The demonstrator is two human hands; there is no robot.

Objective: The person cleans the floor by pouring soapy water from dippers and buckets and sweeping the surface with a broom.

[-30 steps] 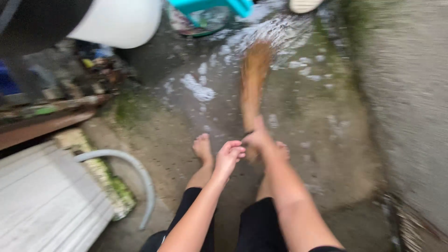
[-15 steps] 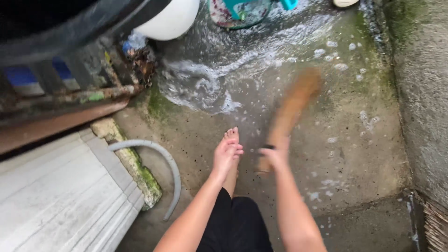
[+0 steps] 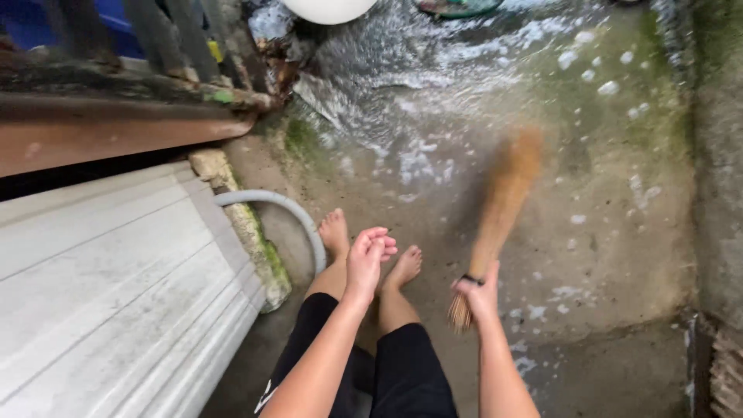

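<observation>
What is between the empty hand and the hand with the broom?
In the head view, one bare foot on wet concrete lies between the left hand and right hand gripping the broom.

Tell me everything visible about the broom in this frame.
The broom is a short hand broom of tan, straw-like stalks bound into one bundle, with a dark band near the grip end. The right hand grips it close to that lower end, where the cut stalk ends stick out below the fist. It slants up and away to the right over the wet, foamy concrete floor. Its spread tip is motion-blurred, so whether it touches the floor cannot be told.
</observation>
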